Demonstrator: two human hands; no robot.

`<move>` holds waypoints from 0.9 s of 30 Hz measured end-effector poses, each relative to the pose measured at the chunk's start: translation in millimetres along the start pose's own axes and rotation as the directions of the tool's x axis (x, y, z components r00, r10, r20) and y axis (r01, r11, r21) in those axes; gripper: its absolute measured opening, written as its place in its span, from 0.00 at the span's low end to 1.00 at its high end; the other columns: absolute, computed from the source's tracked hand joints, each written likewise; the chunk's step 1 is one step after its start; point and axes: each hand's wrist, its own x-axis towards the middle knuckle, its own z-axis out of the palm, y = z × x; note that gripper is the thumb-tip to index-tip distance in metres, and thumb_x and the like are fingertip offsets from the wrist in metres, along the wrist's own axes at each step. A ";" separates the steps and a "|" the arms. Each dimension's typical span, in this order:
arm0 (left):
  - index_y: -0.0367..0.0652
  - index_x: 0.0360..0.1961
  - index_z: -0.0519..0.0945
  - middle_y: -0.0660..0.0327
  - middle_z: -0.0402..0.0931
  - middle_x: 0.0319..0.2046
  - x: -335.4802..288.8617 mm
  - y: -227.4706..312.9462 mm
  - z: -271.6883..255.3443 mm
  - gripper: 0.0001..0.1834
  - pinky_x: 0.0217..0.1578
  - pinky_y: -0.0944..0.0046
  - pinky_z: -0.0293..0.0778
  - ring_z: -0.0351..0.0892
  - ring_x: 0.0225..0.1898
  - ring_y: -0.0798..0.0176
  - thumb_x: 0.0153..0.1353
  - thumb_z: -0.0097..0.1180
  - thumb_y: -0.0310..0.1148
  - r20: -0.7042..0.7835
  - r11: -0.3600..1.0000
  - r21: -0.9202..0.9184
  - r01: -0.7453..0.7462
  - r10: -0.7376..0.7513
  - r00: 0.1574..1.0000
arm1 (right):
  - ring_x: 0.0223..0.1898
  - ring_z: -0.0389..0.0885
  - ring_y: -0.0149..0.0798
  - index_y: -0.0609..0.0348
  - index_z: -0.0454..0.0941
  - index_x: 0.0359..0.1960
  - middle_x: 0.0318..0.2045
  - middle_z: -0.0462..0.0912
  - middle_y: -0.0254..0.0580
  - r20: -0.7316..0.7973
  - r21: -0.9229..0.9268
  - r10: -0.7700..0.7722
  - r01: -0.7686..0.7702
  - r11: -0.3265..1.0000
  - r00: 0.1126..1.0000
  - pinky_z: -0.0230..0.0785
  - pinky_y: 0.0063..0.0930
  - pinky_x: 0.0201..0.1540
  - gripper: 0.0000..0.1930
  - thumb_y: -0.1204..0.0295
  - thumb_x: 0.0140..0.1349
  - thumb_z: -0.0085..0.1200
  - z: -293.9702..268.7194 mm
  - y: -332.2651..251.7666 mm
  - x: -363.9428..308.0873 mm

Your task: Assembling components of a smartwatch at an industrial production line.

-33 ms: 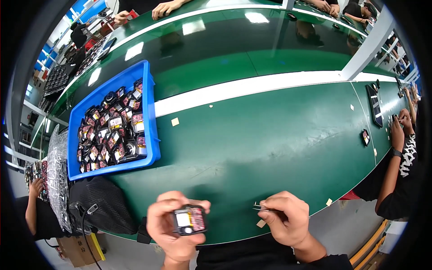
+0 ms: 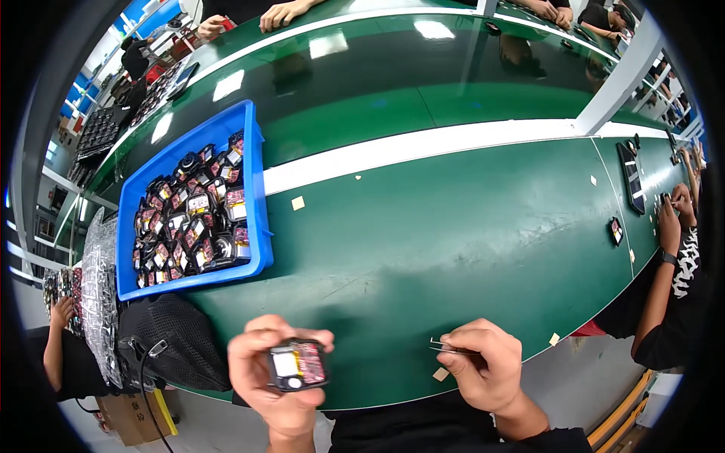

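Note:
At the table's near edge my left hand (image 2: 273, 377) grips a small black device housing (image 2: 300, 365) by its sides. Its open face shows a red circuit board, a white rectangle, a yellow strip and a round white spot. To the right, my right hand (image 2: 487, 370) pinches a pair of thin metal tweezers (image 2: 447, 347), whose tips point left toward the housing but stay apart from it. A small beige square (image 2: 440, 374) lies on the table just below the tweezers. Similar housings fill a blue bin (image 2: 264, 219) at the left.
A black mesh bag (image 2: 172, 340) sits by the bin, next to clear bubble wrap (image 2: 100, 302). Paper bits such as a beige square (image 2: 297, 203) dot the green table (image 2: 453, 226). One loose housing (image 2: 616, 231) lies at right, near a co-worker's hands (image 2: 672, 211). A white post (image 2: 615, 83) rises behind.
My left hand has shifted left with the housing, widening the distance to the tweezers. My right hand has barely moved, and the view has turned very slightly.

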 end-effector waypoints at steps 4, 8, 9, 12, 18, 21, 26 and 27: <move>0.42 0.56 0.68 0.56 0.67 0.49 41.0 23.7 -25.7 0.44 0.42 0.58 0.82 0.83 0.44 0.54 0.45 0.80 0.47 -0.093 0.959 0.224 -0.175 0.200 0.975 | 0.22 0.83 0.33 0.65 0.79 0.38 0.30 0.83 0.44 0.028 -0.013 -0.043 0.044 0.999 0.999 0.73 0.22 0.21 0.11 0.85 0.54 0.65 2.7 1.8 -1.2; 0.41 0.58 0.67 0.54 0.67 0.52 62.2 35.5 -39.1 0.40 0.48 0.57 0.81 0.82 0.47 0.53 0.50 0.78 0.42 -0.044 0.914 0.279 -0.295 0.320 0.947 | 0.22 0.83 0.33 0.65 0.79 0.38 0.31 0.83 0.44 0.042 -0.020 -0.063 0.064 0.998 0.997 0.73 0.22 0.21 0.11 0.85 0.54 0.65 1.0 0.5 -1.5; 0.38 0.58 0.68 0.53 0.68 0.53 66.7 37.4 -42.0 0.37 0.52 0.57 0.79 0.80 0.50 0.53 0.52 0.76 0.38 -0.046 0.898 0.325 -0.296 0.327 0.944 | 0.22 0.83 0.33 0.65 0.79 0.38 0.31 0.84 0.44 0.047 -0.012 -0.066 0.066 0.998 0.997 0.73 0.23 0.22 0.11 0.85 0.54 0.65 1.5 0.9 -1.7; 0.35 0.55 0.70 0.51 0.69 0.57 87.0 33.8 -52.2 0.26 0.60 0.61 0.71 0.73 0.58 0.57 0.58 0.67 0.21 -0.039 0.761 0.607 -0.227 0.315 0.948 | 0.22 0.83 0.34 0.64 0.80 0.38 0.31 0.84 0.44 0.043 -0.001 -0.067 0.067 0.998 0.997 0.73 0.23 0.22 0.10 0.84 0.54 0.65 1.8 0.3 0.6; 0.39 0.48 0.80 0.47 0.68 0.64 96.4 19.1 -40.9 0.11 0.69 0.45 0.53 0.58 0.71 0.40 0.64 0.60 0.27 0.098 0.056 0.989 -0.135 0.425 0.900 | 0.22 0.83 0.36 0.64 0.80 0.39 0.29 0.83 0.43 0.005 0.004 -0.041 0.041 0.999 0.999 0.73 0.25 0.23 0.10 0.83 0.56 0.65 -2.3 2.8 -4.4; 0.36 0.51 0.78 0.47 0.67 0.64 81.8 23.8 -32.2 0.14 0.69 0.47 0.53 0.60 0.70 0.42 0.64 0.57 0.24 0.158 0.108 0.969 -0.224 0.429 0.890 | 0.22 0.81 0.37 0.64 0.78 0.41 0.26 0.82 0.42 -0.033 0.042 -0.072 0.073 0.996 0.997 0.72 0.26 0.24 0.11 0.81 0.58 0.65 -6.8 6.5 -7.9; 0.34 0.54 0.74 0.46 0.68 0.62 37.6 21.0 -22.2 0.19 0.66 0.50 0.63 0.68 0.65 0.46 0.65 0.61 0.28 0.266 0.342 0.851 -0.398 0.372 0.889 | 0.29 0.82 0.47 0.63 0.76 0.42 0.32 0.80 0.47 -0.139 -0.393 -0.128 0.064 0.917 0.982 0.75 0.35 0.29 0.13 0.80 0.55 0.65 -30.7 8.4 -4.2; 0.33 0.52 0.76 0.46 0.68 0.63 25.8 22.2 -16.4 0.18 0.64 0.51 0.65 0.70 0.64 0.46 0.63 0.62 0.26 0.336 0.348 0.833 -0.431 0.301 0.892 | 0.30 0.82 0.48 0.62 0.77 0.43 0.35 0.80 0.48 -0.209 -0.491 -0.076 -0.037 0.870 0.975 0.76 0.36 0.29 0.14 0.79 0.56 0.65 -44.2 8.5 0.4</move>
